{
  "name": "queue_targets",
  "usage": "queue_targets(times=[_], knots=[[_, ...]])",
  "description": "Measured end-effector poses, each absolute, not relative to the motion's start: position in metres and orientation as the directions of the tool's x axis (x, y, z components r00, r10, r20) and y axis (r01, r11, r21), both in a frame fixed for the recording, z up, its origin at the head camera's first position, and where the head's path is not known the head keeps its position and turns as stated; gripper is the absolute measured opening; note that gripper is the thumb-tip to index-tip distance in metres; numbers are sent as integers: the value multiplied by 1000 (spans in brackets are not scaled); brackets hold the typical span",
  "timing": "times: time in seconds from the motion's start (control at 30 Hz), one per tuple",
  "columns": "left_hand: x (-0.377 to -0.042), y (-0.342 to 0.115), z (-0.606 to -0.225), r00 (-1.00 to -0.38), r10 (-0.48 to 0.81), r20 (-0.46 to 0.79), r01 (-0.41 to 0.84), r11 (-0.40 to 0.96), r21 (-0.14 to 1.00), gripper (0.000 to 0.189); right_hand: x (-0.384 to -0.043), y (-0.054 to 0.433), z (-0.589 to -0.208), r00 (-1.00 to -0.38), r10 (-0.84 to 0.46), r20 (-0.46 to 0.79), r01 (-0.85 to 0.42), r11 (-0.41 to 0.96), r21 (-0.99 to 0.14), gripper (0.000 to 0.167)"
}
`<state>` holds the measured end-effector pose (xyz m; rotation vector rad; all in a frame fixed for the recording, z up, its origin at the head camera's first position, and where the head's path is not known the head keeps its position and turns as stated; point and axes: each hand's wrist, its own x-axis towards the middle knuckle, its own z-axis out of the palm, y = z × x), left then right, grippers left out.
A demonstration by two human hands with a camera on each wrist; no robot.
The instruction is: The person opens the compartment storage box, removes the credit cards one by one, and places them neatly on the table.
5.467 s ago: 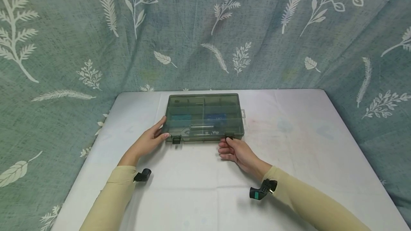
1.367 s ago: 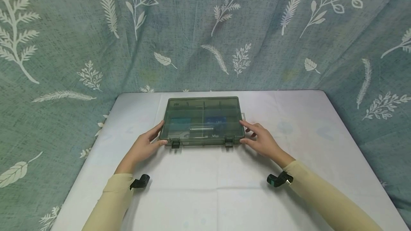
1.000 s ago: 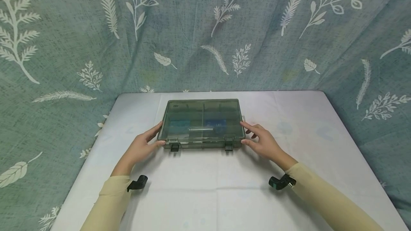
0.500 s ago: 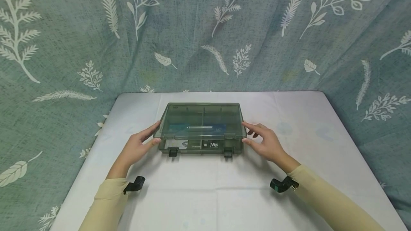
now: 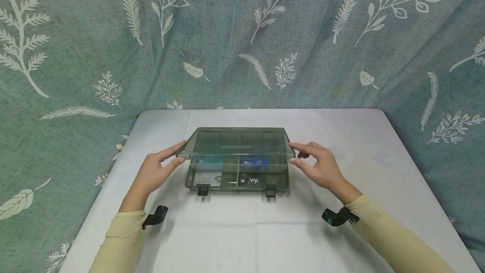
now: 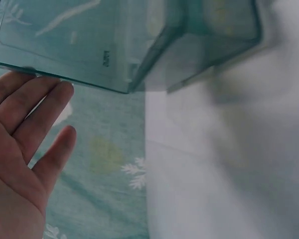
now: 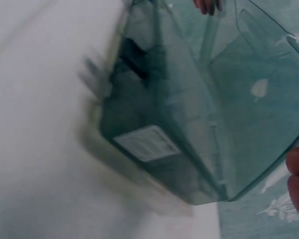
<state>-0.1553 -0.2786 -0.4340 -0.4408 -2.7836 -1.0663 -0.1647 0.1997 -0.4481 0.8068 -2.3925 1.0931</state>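
A translucent dark-green plastic organizer box (image 5: pixel 227 188) lies on the table in the head view, its hinge side at the back. Its lid (image 5: pixel 212 141) is tilted partway up. My left hand (image 5: pixel 149 176) touches the lid's left edge, fingers fairly straight and thumb apart. At the opposite edge, my right hand (image 5: pixel 322 167) has its index fingertip and thumb at the lid's front corner. Inside the compartments lie a teal card (image 5: pixel 210 164), a blue card (image 5: pixel 255 164), a white card (image 5: pixel 204 179) and a dark card marked Vip (image 5: pixel 251 180). Two black latches (image 5: pixel 203 190) hang unfastened in front.
A white cloth (image 5: pixel 242 243) covers the table, and a blue-green leaf-patterned curtain (image 5: pixel 223 33) hangs behind it. A pale label (image 7: pixel 147 143) sits on the box's side in the right wrist view. Black wrist cameras (image 5: pixel 155 215) are strapped over both yellow sleeves.
My right hand has left the front latch for the box's right side. Both hands have raised the lid from closed to partly open, and the box has slid slightly toward me.
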Motion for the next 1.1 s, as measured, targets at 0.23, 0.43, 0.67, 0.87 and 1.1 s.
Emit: queue_targets(times=[0.23,0.43,0.67,0.87,1.1], knots=[[-153,-276,-420,-926,228,301,368,729,578,43,-167,205,-432,-730,-350,587,-674,508,-536,38],[-153,-274,-406,-902,240,360,410,738,535,38,-170,206,-421,-723,-346,598,-681,499,-536,34],[-154,-272,-396,-895,231,382,414,750,516,34,-172,206,-410,-705,-359,612,-697,508,-506,28],[-159,-272,-392,-876,229,425,434,759,486,30,-174,204,-403,-708,-351,613,-690,528,-495,29],[-163,-268,-385,-886,198,418,405,770,493,31,-177,202,-399,-715,-315,624,-674,550,-494,24]])
